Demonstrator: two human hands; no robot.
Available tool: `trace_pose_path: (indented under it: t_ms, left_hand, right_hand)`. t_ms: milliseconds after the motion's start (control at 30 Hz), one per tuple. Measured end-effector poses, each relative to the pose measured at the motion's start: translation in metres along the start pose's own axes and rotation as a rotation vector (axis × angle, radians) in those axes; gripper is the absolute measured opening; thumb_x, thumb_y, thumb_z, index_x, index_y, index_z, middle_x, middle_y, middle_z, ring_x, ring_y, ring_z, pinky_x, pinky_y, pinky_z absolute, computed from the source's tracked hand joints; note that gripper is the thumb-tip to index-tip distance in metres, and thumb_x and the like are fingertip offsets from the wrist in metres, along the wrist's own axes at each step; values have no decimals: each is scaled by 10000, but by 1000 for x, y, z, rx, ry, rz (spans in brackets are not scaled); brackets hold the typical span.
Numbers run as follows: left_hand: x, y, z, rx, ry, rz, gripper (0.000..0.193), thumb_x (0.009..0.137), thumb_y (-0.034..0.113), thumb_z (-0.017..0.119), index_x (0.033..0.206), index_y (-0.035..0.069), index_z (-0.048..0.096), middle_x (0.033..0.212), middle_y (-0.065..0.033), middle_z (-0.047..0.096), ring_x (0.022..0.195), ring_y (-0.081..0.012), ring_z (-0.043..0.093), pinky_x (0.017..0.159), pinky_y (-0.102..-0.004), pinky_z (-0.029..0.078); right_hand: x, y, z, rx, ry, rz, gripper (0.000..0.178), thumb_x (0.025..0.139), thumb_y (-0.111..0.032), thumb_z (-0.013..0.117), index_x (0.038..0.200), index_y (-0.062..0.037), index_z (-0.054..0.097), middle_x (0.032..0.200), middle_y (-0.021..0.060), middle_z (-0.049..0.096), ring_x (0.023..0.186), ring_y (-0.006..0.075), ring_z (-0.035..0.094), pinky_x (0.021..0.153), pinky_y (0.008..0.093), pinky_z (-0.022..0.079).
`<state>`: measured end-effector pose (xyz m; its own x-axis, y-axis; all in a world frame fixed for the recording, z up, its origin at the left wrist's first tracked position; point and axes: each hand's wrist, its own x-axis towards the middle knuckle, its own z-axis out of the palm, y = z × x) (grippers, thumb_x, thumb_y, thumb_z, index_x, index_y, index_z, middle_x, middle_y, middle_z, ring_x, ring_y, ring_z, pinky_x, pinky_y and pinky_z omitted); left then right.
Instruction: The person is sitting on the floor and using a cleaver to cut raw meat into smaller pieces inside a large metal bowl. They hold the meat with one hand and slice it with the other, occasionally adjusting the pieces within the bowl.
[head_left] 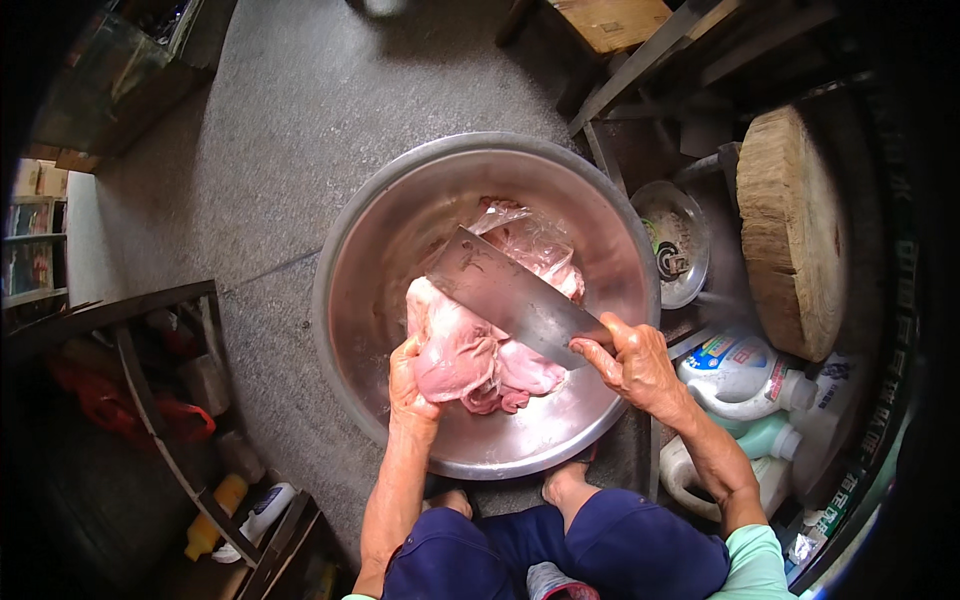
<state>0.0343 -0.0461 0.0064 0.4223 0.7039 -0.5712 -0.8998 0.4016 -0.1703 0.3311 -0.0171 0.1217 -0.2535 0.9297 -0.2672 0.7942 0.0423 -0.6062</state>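
Pink, glistening, folded raw meat [455, 357], left hand [410, 388] gripping its edge, right hand [637, 365] clamped on cleaver [515, 297]

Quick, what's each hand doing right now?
Left hand: closed, holding pale pink, glossy raw meat by its edge.
Right hand: closed, holding a broad, rectangular grey metal cleaver.

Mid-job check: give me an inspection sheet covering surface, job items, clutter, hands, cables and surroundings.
Surface: grey floor around a wide metal basin.
Job items: pink meat in the basin; cleaver over it, contact unclear; clear plastic film beyond the blade.
Clutter: round bowl and plastic jugs right of the basin.
Hands: left hand holds the meat's near-left edge; right hand grips the cleaver's handle end.
Cables: nothing seen.
Surroundings: thick wooden block at right; yellow bottle at lower left.
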Motion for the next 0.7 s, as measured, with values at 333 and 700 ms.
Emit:
trace_pose_path:
  t_ms: [333,700]
  left_hand:
    - [-15,-8,16,520,140,113,585,683,-103,514,1261,-77,603,1174,-173,690,1082,-301,681,1033,-421,530]
    - [-15,-11,49,728,195,328,341,729,-31,617,1062,-46,691,936,-89,719,844,-177,693,796,-298,560]
  right_hand:
    - [10,-17,-32,167,-16,172,292,942,-299,714,966,-11,673,799,167,727,709,355,710,627,406,531]
    - [6,2,-29,91,-97,246,358,930,-336,706,1050,0,680,822,155,745,818,364,723,705,411,555]
